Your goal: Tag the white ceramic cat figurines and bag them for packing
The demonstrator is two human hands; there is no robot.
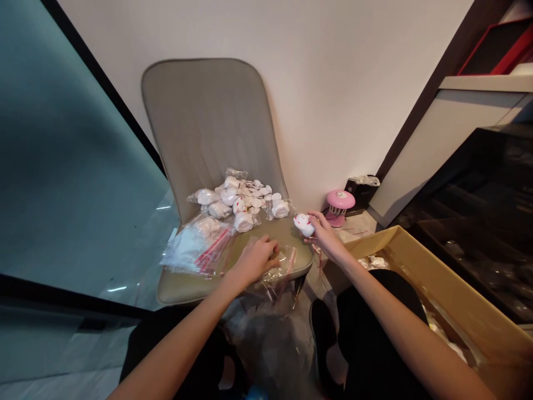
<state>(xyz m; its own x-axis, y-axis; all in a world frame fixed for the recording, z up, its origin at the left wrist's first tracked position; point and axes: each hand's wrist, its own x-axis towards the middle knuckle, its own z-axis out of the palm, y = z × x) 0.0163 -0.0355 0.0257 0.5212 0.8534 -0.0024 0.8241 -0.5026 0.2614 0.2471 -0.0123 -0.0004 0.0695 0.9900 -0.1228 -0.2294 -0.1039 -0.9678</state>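
Observation:
My right hand [322, 230] is closed around a small white figurine [303, 224] with red details, held just past the right edge of the chair seat. At the front of the seat, my left hand [260, 256] has its fingers curled on a clear plastic bag [286, 260] that spreads over the edge. Several wrapped white figurines [220, 209] lie in a heap towards the backrest. Among them is an unwrapped figurine [240, 205] with red marks. White round tags [259, 195] are piled beside it. A stack of clear bags [195, 250] with red strips covers the left of the seat.
The grey-beige chair [208, 116] stands against the wall. A large cardboard box [437, 278] with wrapped pieces inside is by my right leg. Behind it are a pink lamp-like device [340, 205] and a black box [363, 194]. A glass panel [83, 166] borders the left.

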